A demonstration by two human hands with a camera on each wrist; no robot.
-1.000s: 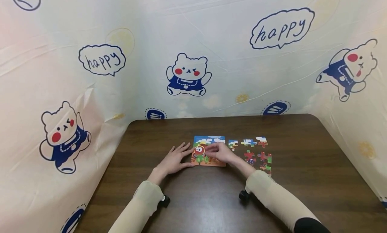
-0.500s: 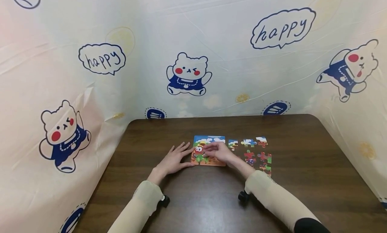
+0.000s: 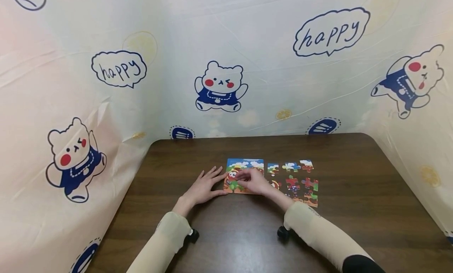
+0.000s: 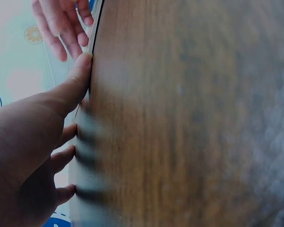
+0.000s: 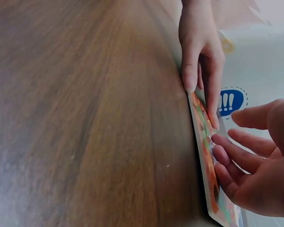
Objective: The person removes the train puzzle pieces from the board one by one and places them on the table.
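A bright cartoon jigsaw puzzle (image 3: pixel 244 163) in a flat square board lies on the brown table, with a red-faced figure at its left. My left hand (image 3: pixel 201 188) rests at the board's left edge, fingers spread, thumb tip against the lower left corner. Over the board's middle, my right hand (image 3: pixel 254 181) hides part of the picture. In the right wrist view its bent, relaxed fingers (image 5: pixel 236 158) are right at the board's surface, thumb apart, nothing between them. Loose puzzle pieces lie to the right, among them one with blue sky (image 3: pixel 273 168) and a red one (image 3: pixel 292 182).
More pieces sit at the right, including a cloud piece (image 3: pixel 306 165) and several grouped in a corner (image 3: pixel 311 200). The wooden table (image 3: pixel 226 241) meets a printed fabric backdrop (image 3: pixel 219 37) at its far edge. My right forearm passes just in front of the loose pieces.
My right hand has shifted slightly and its wrist has moved left, so a loose piece beside the board now shows behind the wrist. The left hand has stayed still.
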